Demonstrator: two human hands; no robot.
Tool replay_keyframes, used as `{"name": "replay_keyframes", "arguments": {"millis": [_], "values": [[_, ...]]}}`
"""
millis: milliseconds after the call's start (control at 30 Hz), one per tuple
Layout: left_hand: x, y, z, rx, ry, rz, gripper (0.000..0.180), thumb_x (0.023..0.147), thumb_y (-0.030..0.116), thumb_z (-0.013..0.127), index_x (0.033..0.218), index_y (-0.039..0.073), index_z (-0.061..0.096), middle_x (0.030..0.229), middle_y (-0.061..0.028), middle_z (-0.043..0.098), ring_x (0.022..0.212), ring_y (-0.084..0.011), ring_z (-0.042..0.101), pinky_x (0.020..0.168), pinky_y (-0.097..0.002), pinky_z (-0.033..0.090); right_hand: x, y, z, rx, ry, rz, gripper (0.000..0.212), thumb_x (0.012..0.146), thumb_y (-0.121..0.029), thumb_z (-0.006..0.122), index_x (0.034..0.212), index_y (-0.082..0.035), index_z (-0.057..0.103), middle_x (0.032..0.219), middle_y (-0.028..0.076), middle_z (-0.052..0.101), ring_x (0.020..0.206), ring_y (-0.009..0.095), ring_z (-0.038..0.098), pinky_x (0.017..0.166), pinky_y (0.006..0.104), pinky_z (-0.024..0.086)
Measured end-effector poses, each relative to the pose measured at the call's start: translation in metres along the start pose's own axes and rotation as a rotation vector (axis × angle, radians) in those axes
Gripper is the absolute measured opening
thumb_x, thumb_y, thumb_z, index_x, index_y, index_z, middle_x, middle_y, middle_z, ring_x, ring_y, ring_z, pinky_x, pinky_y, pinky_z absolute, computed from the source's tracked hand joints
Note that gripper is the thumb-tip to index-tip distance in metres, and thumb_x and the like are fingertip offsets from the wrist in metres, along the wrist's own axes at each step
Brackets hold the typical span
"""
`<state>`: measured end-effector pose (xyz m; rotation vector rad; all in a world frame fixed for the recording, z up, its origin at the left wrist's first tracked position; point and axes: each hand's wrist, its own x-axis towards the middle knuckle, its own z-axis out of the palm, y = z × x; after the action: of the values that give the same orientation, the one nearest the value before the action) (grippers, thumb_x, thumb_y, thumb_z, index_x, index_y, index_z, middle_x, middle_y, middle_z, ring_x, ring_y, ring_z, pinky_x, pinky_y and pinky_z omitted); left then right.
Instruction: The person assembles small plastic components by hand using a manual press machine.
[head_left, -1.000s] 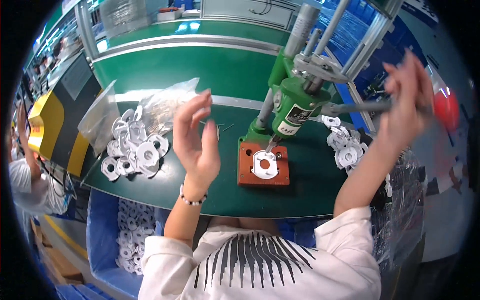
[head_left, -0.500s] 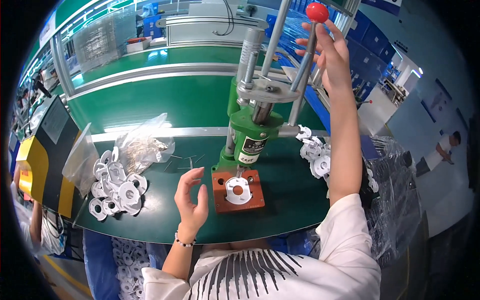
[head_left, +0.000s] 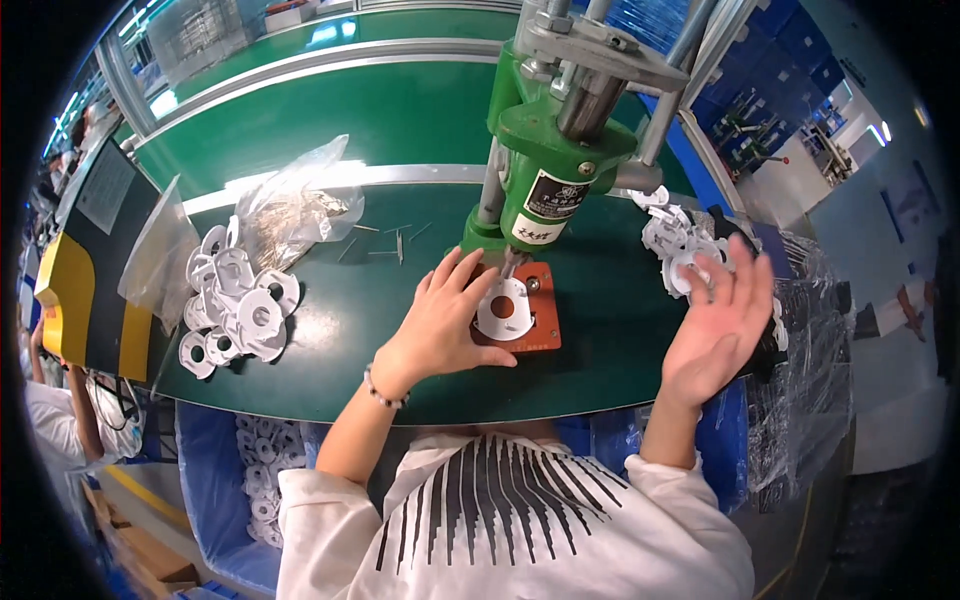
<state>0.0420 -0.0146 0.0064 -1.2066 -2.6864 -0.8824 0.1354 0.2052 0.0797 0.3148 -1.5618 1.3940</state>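
Several thin pins (head_left: 400,246) lie between bag (head_left: 320,170) and left hand (head_left: 437,325).

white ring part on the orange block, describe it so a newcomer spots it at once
Find the green press on the dark green table. At its foot is an orange-brown block, partly hidden by the left hand. The white ring part lies there by itself, unlike the heaped white parts at the table's left.
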Motion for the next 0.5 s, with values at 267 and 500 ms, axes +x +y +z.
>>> {"name": "replay_keyframes", "arguments": {"millis": [267,500], "values": [[0.021,-0.004,0.003,-0.103,-0.012,0.051,0.067,0.055,0.037,0.077,0.107,0.002,0.052,0.127,-0.0188,0.04,0.123,-0.0361,0.033,0.099,-0.0496,0.028,-0.049,0.013,-0.013,-0.022,-0.123,0.172,0.07,0.081,-0.034,0.061,0.129,0.003,0.029,0.128,0.024,0.038,0.104,0.028,0.051,0.087,0.0381,0.043],[0.023,0.003,-0.012,-0.101,-0.034,0.007,0.061,0.057,0.035,0.074,0.104,0.001,0.055,0.115,-0.0191,0.051,0.111,-0.0342,0.046,0.096,-0.0493,0.032,-0.051,0.016,-0.008,-0.075,-0.21,0.207,0.066,0.083,-0.035,0.058,0.128,0.006,0.031,0.129,0.025,0.037,0.106,0.029,0.049,0.088,0.0395,0.043]]}}
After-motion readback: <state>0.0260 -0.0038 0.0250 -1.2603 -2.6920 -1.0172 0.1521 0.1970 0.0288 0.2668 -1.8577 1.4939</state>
